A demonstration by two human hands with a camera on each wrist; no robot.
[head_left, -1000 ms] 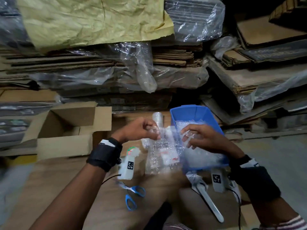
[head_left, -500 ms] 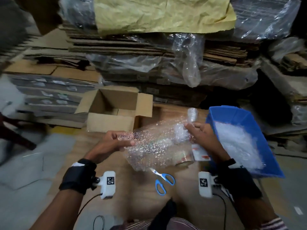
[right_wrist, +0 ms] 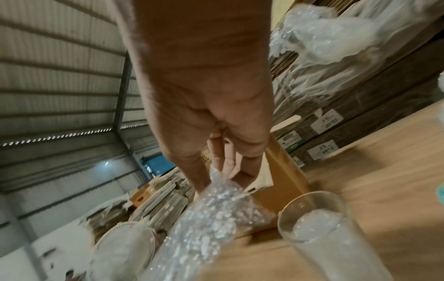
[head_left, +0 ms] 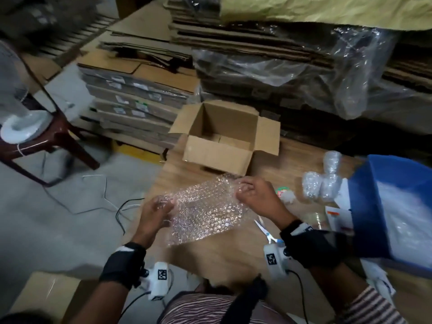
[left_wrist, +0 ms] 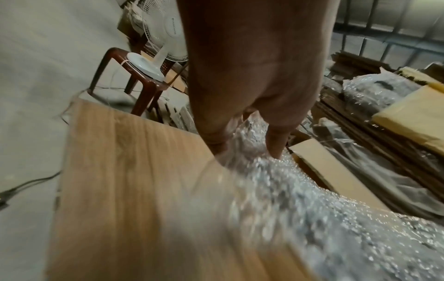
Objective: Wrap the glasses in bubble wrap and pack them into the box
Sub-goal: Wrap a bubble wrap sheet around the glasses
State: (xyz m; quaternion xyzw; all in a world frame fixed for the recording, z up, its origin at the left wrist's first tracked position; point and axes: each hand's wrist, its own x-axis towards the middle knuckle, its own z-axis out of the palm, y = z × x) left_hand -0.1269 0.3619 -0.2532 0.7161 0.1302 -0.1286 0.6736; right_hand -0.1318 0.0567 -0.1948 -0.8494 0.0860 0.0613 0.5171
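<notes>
Both hands are holding one bubble wrap sheet (head_left: 205, 211) stretched above the wooden table (head_left: 233, 258). The left hand (head_left: 155, 213) is pinching its near-left corner, the right hand (head_left: 254, 197) is pinching the far-right corner, so the sheet's long axis is running diagonally, near-left to far-right. Scissors (head_left: 266, 232) are lying just beside the right wrist. A bare glass (right_wrist: 319, 228) is lying to the right of the sheet, nearer the right hand; likely the next one to wrap. Wrapped glasses (head_left: 320, 183) are sitting farther right, by the blue bin (head_left: 369, 206). The open box (head_left: 222, 139) is waiting beyond the sheet, looking empty. Carton labels behind it are too blurred to read.
</notes>
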